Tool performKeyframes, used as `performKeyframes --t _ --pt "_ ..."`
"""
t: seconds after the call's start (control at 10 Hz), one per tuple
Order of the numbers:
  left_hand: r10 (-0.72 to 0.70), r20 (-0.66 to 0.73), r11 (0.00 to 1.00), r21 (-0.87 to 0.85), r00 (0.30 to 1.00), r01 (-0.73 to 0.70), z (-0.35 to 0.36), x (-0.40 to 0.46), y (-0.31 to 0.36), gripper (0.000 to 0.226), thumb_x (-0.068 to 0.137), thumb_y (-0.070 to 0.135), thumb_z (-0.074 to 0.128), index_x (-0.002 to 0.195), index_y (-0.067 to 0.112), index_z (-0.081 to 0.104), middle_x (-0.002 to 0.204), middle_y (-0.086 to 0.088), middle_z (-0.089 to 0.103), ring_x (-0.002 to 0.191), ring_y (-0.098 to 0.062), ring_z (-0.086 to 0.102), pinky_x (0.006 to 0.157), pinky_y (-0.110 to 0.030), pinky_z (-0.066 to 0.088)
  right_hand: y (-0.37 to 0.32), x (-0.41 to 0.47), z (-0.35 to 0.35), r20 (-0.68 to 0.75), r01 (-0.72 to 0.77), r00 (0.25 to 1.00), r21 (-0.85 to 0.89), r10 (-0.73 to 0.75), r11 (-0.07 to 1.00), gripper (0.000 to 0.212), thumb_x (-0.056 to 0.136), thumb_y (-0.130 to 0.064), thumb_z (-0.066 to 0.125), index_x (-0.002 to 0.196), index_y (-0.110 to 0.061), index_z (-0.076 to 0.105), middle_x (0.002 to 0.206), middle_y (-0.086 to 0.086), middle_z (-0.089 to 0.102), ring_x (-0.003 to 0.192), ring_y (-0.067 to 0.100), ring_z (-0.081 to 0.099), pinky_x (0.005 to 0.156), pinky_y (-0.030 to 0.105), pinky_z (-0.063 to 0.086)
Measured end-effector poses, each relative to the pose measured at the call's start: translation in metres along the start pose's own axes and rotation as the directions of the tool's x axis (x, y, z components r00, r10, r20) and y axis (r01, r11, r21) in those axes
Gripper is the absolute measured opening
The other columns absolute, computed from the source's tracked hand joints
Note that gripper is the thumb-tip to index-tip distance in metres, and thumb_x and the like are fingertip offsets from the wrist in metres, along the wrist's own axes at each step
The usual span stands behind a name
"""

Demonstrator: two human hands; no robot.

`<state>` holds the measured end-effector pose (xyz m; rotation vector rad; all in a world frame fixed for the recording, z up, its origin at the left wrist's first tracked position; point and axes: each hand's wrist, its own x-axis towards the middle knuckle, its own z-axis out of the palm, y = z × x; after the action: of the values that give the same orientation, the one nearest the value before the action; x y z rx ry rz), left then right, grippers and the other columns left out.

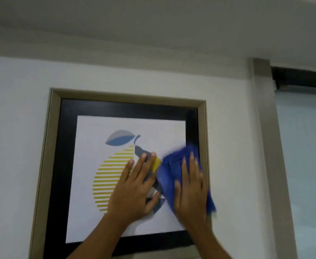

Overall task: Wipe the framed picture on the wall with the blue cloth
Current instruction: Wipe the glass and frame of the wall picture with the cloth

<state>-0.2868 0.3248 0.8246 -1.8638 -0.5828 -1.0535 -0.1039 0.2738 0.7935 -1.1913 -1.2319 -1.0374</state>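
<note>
Right hand (189,186) presses the cloth (169,172) flat-fingered at the picture's (127,126) right edge; left hand (134,186) lies spread, empty, mid-picture.

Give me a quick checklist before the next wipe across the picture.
1. Blue cloth under the right hand, flat on the glass: ok.
2. Left hand bracing the beige-framed fruit picture: ok.
3. Cloth at the right edge, so the left side and top are not yet covered: not ok.
4. Left hand lies in the wiping path: not ok.
5. Frame hangs securely on the white wall: cannot tell.
</note>
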Motion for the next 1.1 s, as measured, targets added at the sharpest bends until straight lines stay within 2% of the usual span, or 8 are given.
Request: performKeyframes --t 0.1,0.2,0.3,0.4,0.5,0.7,1.0,1.1 --pt "0.0 0.048 0.999 0.045 0.999 -0.002 -0.004 -0.002 0.002 0.073 0.093 0.054 0.046 0.156 0.019 0.034 0.169 -0.012 0.017 0.155 -0.032 0.013 0.122 -0.053 0.016 0.001 -0.095 0.0 0.108 -0.064 0.992 -0.052 0.069 0.997 0.061 0.099 -0.047 0.006 0.152 -0.018 0.014 0.162 -0.004 -0.013 0.147 0.02 0.008 0.116 0.031 0.0" --pt "-0.008 0.056 0.999 0.044 0.998 0.006 -0.008 0.001 0.003 0.072 0.091 0.053 0.048 0.154 0.019 0.037 0.168 -0.013 0.02 0.154 -0.033 0.018 0.12 -0.053 0.019 0.0 -0.093 -0.004 0.109 -0.092 0.989 -0.051 0.097 0.994 0.063 0.098 -0.051 0.003 0.154 -0.022 -0.003 0.161 -0.006 -0.016 0.148 0.016 0.0 0.115 0.027 -0.005" --pt "-0.01 0.063 1.0 0.029 0.998 0.008 -0.005 0.001 0.0 0.072 0.092 0.054 0.048 0.154 0.02 0.038 0.167 -0.012 0.022 0.154 -0.033 0.02 0.119 -0.052 0.019 -0.003 -0.052 -0.007 0.08 -0.098 0.991 -0.076 0.104 0.992 0.062 0.098 -0.051 0.005 0.153 -0.022 0.005 0.161 -0.008 -0.015 0.148 0.01 -0.005 0.113 0.026 0.005" --pt "0.009 0.047 0.999 0.03 0.999 -0.01 -0.001 -0.001 -0.001 0.069 0.095 0.057 0.038 0.154 0.02 0.039 0.166 -0.011 0.023 0.153 -0.032 0.021 0.12 -0.051 0.017 -0.002 -0.007 -0.009 0.086 -0.109 0.99 -0.049 0.113 0.993 0.062 0.099 -0.05 0.012 0.153 -0.02 0.011 0.163 -0.005 -0.004 0.147 0.019 0.013 0.112 0.033 0.018" --pt "0.02 0.05 0.998 0.056 0.999 -0.022 -0.001 0.0 -0.002 0.07 0.096 0.062 0.028 0.15 0.02 0.045 0.163 -0.011 0.029 0.149 -0.033 0.025 0.119 -0.05 0.013 -0.008 0.091 -0.012 0.096 -0.146 0.985 -0.005 0.145 0.989 0.064 0.099 -0.048 0.028 0.153 -0.017 0.015 0.16 0.007 0.021 0.144 0.026 0.026 0.114 0.033 0.014" --pt "-0.002 0.064 0.998 0.065 0.998 -0.002 -0.005 0.0 0.001 0.067 0.095 0.058 0.039 0.151 0.02 0.044 0.165 -0.011 0.025 0.152 -0.032 0.02 0.121 -0.05 0.013 -0.019 0.141 -0.013 0.007 -0.099 0.995 -0.02 0.099 0.995 0.067 0.099 -0.045 0.033 0.154 -0.011 0.016 0.161 0.01 0.018 0.146 0.026 0.019 0.115 0.037 0.014" --pt "-0.002 0.075 0.999 0.04 0.997 -0.001 -0.001 -0.004 0.001 0.07 0.097 0.056 0.033 0.156 0.019 0.033 0.168 -0.013 0.018 0.155 -0.033 0.015 0.12 -0.057 0.022 0.001 -0.103 -0.006 0.088 -0.136 0.984 -0.171 0.152 0.976 0.067 0.1 -0.051 0.003 0.154 -0.011 0.006 0.153 0.005 0.022 0.123 0.026 0.044 0.11 0.033 0.017" --pt "0.006 0.055 0.998 0.064 0.998 -0.01 -0.001 -0.002 -0.001 0.07 0.097 0.055 0.033 0.156 0.018 0.033 0.169 -0.014 0.016 0.155 -0.033 0.014 0.121 -0.057 0.022 -0.004 -0.119 -0.009 0.107 -0.142 0.983 -0.1 0.152 0.985 0.063 0.102 -0.043 0.002 0.15 -0.009 0.022 0.133 0.012 0.043 0.114 0.022 0.046 0.099 0.031 0.03"
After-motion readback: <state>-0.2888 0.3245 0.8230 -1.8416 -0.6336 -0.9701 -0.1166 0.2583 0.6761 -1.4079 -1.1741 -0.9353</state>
